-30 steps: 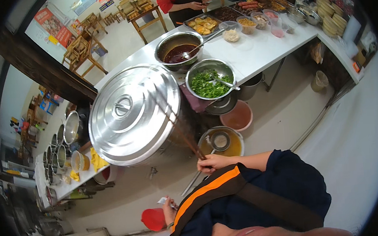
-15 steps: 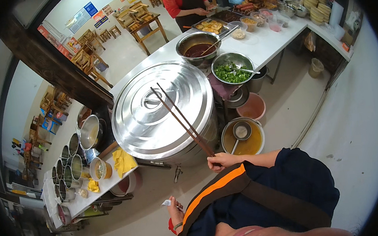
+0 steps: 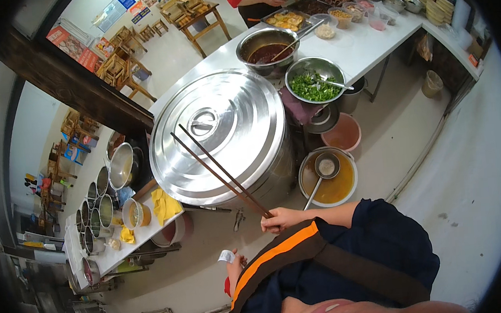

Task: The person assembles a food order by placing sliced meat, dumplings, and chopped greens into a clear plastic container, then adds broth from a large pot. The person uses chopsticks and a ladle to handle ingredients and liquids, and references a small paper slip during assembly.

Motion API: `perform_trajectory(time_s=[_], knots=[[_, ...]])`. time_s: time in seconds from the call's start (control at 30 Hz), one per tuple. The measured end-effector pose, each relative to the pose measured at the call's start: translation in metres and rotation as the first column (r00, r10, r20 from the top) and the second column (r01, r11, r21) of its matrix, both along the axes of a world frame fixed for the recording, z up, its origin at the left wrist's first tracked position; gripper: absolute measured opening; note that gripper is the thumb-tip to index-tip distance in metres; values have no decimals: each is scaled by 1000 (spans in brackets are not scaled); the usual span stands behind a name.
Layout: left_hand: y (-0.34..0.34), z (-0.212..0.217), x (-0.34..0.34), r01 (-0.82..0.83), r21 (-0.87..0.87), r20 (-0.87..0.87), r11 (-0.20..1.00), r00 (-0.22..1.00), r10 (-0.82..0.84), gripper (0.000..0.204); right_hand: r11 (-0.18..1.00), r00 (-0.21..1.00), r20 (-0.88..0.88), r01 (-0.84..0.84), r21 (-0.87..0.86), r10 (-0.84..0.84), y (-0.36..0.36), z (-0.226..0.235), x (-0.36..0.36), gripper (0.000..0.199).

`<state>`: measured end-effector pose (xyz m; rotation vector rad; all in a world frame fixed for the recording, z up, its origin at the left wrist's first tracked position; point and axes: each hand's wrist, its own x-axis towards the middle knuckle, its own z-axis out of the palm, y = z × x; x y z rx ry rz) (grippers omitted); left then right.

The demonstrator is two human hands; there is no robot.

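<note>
My right hand (image 3: 277,219) is closed around the ends of a pair of long brown chopsticks (image 3: 258,207). Their far tips are spread apart in front of the shiny round lid (image 3: 241,107) of a large metal pot (image 3: 277,163); whether they touch it I cannot tell. Lower down, my left hand (image 3: 234,268) holds a small white slip of paper (image 3: 226,256), its fingers partly hidden behind my apron strap. Right of the pot, a ladle (image 3: 327,164) rests in a pail (image 3: 353,186) of yellow-brown liquid.
On the white counter (image 3: 366,50) stand a bowl of dark red sauce (image 3: 269,54) and a bowl of chopped greens (image 3: 311,87). Farther back are trays of food and a person (image 3: 256,3) in red. Several metal containers (image 3: 106,209) and a yellow cloth (image 3: 165,205) occupy the left table.
The chopsticks' tips have swung left across the lid, and my right hand has shifted slightly left. More of the white paper in my left hand shows. The whole view has moved a little.
</note>
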<state>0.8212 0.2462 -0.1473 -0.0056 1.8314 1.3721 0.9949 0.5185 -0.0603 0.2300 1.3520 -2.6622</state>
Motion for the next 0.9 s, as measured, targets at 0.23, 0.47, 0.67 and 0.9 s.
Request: perform_trajectory(time_s=[0.23,0.47,0.67,0.9], knots=[[24,35,-36,183,293,-140,939,979,-147,46,978,996,-35,90,189,-85,-11,19,-29,21],[3,89,-126,356,205,-430,912,870,-243,42,959,972,0,232,165,-236,-72,7,-113,18],[-7,115,-206,359,262,-302,896,912,-277,34,900,928,-18,367,237,-373,-111,3,-177,22],[13,118,-220,422,448,-119,788,902,-416,26,839,863,30,483,251,-505,-128,8,-178,21]])
